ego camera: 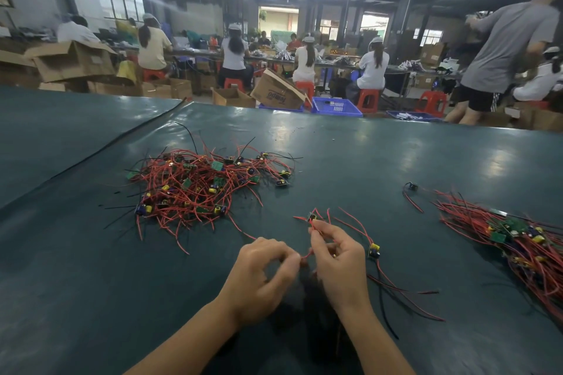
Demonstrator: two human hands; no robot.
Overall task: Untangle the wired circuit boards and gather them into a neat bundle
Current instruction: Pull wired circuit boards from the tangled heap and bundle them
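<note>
The small board (312, 217) you are working on sits just above your right hand (338, 265), over the near middle of the table (91, 283). Your right thumb and forefinger pinch its red wires just below it, and the other fingers curl in loosely. Your left hand (265, 271) is close beside it on the left. Its fingers are curled, and the thumb and fingertips are closed on a red wire (305, 255) that crosses the narrow gap towards your right hand. You cannot tell from here whether that wire belongs to the same board.

A second board (374, 250), with a yellow part on it, lies on the table just right of your right hand. Its red and black wires trail towards you and off to the right.

The tangled pile (198, 186) of boards and red wires lies further up the table beyond your left hand, well apart from both hands. The gathered bundle (518, 240) lies at the right edge, with its wires running roughly one way and its boards close together. A lone board (412, 186) with looping wires lies near the bundle's far end.

The table has a dark green cover, and a black cord (122, 137) runs slantwise across its far left. Past the far edge are a blue basket (336, 106), cardboard boxes (275, 90) and red stools (367, 99) where people sit at long benches with their backs to you.
</note>
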